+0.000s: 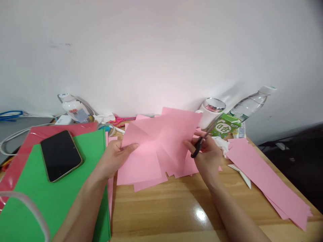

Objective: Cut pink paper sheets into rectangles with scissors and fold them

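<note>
A sheet of pink paper (146, 148) is raised above the table, its right part standing up and bent. My left hand (114, 159) grips the sheet's left edge, thumb on top. Scissors (198, 146) with black handles rest in my closed right hand (209, 158), their blades pointing up and away to the right. The fingers of that hand also touch the right side of the paper; whether they pinch it I cannot tell. Under the raised sheet, more pink pieces (150, 185) lie on the wooden table (156, 215), partly hidden.
Green sheets (27, 195) with a phone (61, 155) on them lie at left. Pink strips (272, 185) are stacked at right. Along the wall stand a white bottle (75, 109), pink-handled scissors (123, 119), a white mug (208, 116), a green packet (225, 126) and a clear bottle (249, 104).
</note>
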### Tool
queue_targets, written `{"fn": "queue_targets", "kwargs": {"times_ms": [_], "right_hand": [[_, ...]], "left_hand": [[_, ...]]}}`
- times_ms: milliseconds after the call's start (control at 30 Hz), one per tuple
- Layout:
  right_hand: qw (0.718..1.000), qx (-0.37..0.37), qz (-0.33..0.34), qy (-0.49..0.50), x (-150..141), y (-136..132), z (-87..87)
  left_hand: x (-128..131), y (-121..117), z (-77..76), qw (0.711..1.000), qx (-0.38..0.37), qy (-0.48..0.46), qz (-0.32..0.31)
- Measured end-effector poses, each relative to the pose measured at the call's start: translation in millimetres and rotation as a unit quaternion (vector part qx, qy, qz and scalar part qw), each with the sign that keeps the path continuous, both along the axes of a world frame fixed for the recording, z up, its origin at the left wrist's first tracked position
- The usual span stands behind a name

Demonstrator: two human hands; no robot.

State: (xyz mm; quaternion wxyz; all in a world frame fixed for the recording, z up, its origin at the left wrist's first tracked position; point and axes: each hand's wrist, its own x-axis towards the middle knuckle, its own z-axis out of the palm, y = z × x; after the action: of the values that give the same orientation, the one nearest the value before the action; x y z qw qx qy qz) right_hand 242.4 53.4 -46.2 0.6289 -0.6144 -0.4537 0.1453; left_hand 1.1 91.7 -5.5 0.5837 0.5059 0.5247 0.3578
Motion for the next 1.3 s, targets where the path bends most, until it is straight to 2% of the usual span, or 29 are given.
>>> {"fn": "queue_targets", "kwargs": {"times_ms": [67, 100, 133, 200, 267, 300, 367, 433, 500, 667, 767, 900, 1033, 1067, 1100, 1167, 1200, 1233, 1267, 1300], "right_hand": [[0.993, 0.095, -0.055, -0.032, -2, -2, -1.1], [0.989, 0.129, -0.056, -0.046, -5, -5, -1.3], [0.989, 0.139, -0.028, -0.051, -7, -8, -1.3], [0.990, 0.074, 0.121, -0.026, -15, -14, -0.8], [0.951, -0.060, 0.300, 0.049, -23, -19, -0.3], [0.924, -0.118, 0.352, 0.089, -26, -20, -0.2], [0.892, -0.186, 0.387, 0.142, -31, -21, -0.5], [0.884, -0.205, 0.391, 0.154, -32, -20, -1.4], [0.867, -0.208, 0.425, 0.158, -32, -20, -2.5], [0.782, -0.200, 0.548, 0.219, -35, -25, -5.9], [0.759, -0.188, 0.577, 0.235, -38, -26, -4.6], [0.769, -0.186, 0.568, 0.227, -35, -24, 2.8], [0.744, -0.202, 0.594, 0.231, -19, -18, 6.7], [0.757, -0.177, 0.574, 0.255, -14, -15, 6.4], [0.786, -0.142, 0.529, 0.286, -10, -12, 5.6], [0.861, -0.081, 0.380, 0.327, -5, -6, 3.2], [0.890, -0.073, 0.312, 0.325, -4, -3, 1.8], [0.907, -0.083, 0.274, 0.311, -4, -2, 0.4], [0.910, -0.106, 0.272, 0.293, -6, -1, -0.8], [0.903, -0.134, 0.297, 0.281, -8, -1, -1.8]], "left_hand": [[2, 2, -4.0, 0.997, 0.026, -0.025, 0.061], [3, 2, -5.8, 0.994, 0.045, -0.039, 0.092], [3, 3, -7.4, 0.990, 0.063, -0.056, 0.117], [4, 5, -9.3, 0.983, 0.076, -0.092, 0.140], [4, 5, -9.2, 0.980, 0.065, -0.129, 0.140], [4, 5, -8.4, 0.978, 0.053, -0.146, 0.136], [3, 4, -6.2, 0.976, 0.028, -0.175, 0.128], [3, 3, -4.1, 0.973, 0.015, -0.193, 0.123], [4, 2, -2.7, 0.971, 0.019, -0.202, 0.125], [9, -1, -2.9, 0.971, 0.031, -0.203, 0.121], [12, -3, -3.9, 0.973, 0.031, -0.201, 0.107], [13, -4, -3.6, 0.977, 0.029, -0.187, 0.098], [8, -3, 1.3, 0.974, 0.027, -0.182, 0.130], [5, -3, 3.1, 0.973, 0.027, -0.184, 0.136], [3, -4, 4.9, 0.972, 0.026, -0.189, 0.135], [0, -7, 8.2, 0.971, 0.016, -0.210, 0.114], [-1, -9, 9.4, 0.969, 0.009, -0.226, 0.097], [-1, -12, 10.3, 0.967, 0.000, -0.244, 0.080], [-1, -15, 10.9, 0.964, -0.007, -0.259, 0.064], [-1, -17, 11.2, 0.961, -0.012, -0.270, 0.049]]}}
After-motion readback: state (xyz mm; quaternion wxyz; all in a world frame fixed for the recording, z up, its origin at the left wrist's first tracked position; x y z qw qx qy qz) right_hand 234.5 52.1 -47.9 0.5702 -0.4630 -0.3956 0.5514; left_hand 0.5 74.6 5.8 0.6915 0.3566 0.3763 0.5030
